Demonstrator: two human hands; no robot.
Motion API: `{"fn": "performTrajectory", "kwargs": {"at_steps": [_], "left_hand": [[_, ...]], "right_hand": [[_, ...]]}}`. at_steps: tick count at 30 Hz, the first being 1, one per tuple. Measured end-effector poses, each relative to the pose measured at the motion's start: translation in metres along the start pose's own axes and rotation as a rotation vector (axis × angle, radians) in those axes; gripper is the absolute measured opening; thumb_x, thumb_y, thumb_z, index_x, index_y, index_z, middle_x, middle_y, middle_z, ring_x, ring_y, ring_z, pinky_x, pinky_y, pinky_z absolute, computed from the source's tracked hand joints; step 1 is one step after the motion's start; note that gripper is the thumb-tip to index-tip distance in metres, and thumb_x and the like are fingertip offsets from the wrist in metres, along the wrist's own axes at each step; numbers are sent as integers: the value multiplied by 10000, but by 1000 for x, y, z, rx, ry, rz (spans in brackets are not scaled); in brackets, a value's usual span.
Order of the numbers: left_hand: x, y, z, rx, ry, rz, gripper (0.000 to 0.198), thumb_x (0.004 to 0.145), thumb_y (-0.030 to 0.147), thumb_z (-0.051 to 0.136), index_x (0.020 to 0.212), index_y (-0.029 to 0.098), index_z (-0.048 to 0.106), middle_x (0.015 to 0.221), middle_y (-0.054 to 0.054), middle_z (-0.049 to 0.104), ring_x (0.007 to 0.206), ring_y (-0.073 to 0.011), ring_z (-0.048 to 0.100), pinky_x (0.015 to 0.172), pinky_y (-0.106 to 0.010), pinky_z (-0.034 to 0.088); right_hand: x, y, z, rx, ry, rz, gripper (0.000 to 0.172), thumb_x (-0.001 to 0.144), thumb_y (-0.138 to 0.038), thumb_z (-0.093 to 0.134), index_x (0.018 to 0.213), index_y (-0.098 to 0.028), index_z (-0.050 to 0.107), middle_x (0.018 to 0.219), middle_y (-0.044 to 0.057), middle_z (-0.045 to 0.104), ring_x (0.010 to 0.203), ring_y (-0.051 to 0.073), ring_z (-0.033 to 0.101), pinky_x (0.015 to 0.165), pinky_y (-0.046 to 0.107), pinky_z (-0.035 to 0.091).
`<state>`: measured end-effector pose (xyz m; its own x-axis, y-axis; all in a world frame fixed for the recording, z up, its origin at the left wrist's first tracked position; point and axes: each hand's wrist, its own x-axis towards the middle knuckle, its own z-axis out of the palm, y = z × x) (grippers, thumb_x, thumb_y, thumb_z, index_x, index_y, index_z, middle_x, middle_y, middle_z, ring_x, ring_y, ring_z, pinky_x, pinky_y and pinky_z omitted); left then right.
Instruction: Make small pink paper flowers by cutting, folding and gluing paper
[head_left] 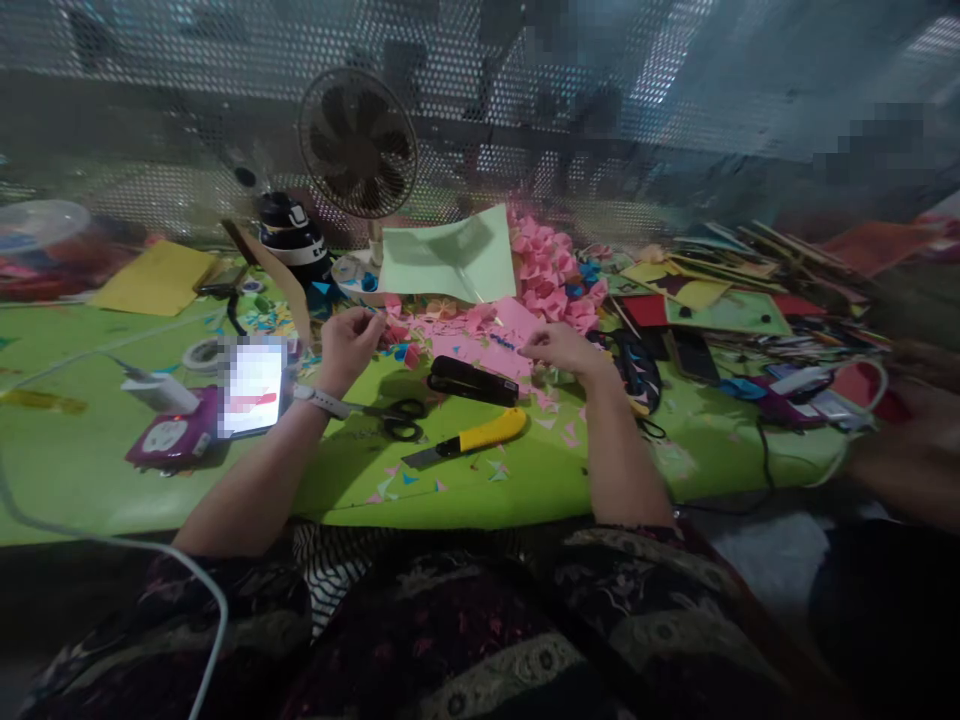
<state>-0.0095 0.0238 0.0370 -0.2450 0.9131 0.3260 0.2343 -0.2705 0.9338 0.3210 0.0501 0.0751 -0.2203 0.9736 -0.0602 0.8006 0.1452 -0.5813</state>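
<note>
A fan (358,143) stands before a perforated screen (487,110), with a dark bottle (289,235) to its left. Nearer, a lit phone (262,385) stands beside a purple box (174,440) and a white plug (160,393). A white cable (219,610) crosses the near edge of the table (555,490). At the far left sits a blurred tub (45,222), probably plastic.

Letter "E" on black bottle (291,236)

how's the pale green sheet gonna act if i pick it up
The pale green sheet would probably flop, since its middle already looks bent and its edges curve. It's likely light for its size, as it looks thin, like paper.
</note>
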Motion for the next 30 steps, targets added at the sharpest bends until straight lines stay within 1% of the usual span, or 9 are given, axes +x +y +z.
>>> {"fn": "performTrajectory", "kwargs": {"at_steps": [2,4,7,9,15,19,24,27,30], "left_hand": [[-7,7,6,-89,-82,-30,350,766,464,722,654,144,633,563,-11,645,506,-113,608,539,-224,523],[-17,14,12,-200,-273,-85,399,734,520,757,749,128,686,660,-40,697,571,-130,657,596,-249,563],[-32,23,21,-264,-547,-191,438,690,513,811,867,120,733,790,-70,740,663,-148,695,662,-276,593],[-39,28,25,-322,-641,-256,436,659,483,842,883,126,732,831,-71,747,706,-169,709,670,-305,608],[-39,32,25,-359,-560,-309,445,563,488,890,714,125,681,708,-43,707,653,-154,685,624,-280,591],[-27,31,17,-371,-358,-247,423,607,498,863,723,143,664,706,-30,699,601,-122,658,549,-211,530],[-17,26,11,-393,-217,-266,415,591,452,875,782,149,665,690,-7,685,573,-97,632,496,-176,467],[-15,23,11,-448,-246,-281,427,580,407,886,810,147,637,731,-11,698,659,-123,677,595,-215,530],[-13,20,11,-460,-259,-274,416,601,374,883,811,150,601,744,-13,701,718,-149,704,642,-245,545]], "right_hand": [[-2,-10,6,283,86,-99,282,713,-404,767,694,-170,611,595,-17,594,546,102,516,518,230,378],[-6,-27,20,543,95,-192,361,703,-496,772,746,-180,603,595,-33,565,510,86,472,478,225,348],[-14,-57,48,715,68,-316,388,714,-529,771,759,-189,590,620,-39,553,524,83,474,491,225,372],[-18,-72,63,742,42,-363,382,730,-530,759,759,-192,584,643,-38,564,539,87,488,513,232,400],[-18,-78,75,691,71,-386,335,775,-492,711,807,-179,597,714,-11,604,603,112,538,583,260,455],[-22,-78,67,611,112,-373,253,839,-429,651,878,-182,610,776,7,630,670,133,576,632,276,471],[-38,-111,78,-71,-272,-564,157,870,-268,621,954,-153,687,960,75,712,873,180,631,755,293,451],[-42,-132,96,-490,-357,-568,250,867,-282,590,1038,-130,690,1101,143,703,977,255,654,738,307,450],[-42,-147,108,-658,-398,-520,333,842,-282,575,1112,-116,675,1131,172,702,993,284,675,719,316,461]]}}
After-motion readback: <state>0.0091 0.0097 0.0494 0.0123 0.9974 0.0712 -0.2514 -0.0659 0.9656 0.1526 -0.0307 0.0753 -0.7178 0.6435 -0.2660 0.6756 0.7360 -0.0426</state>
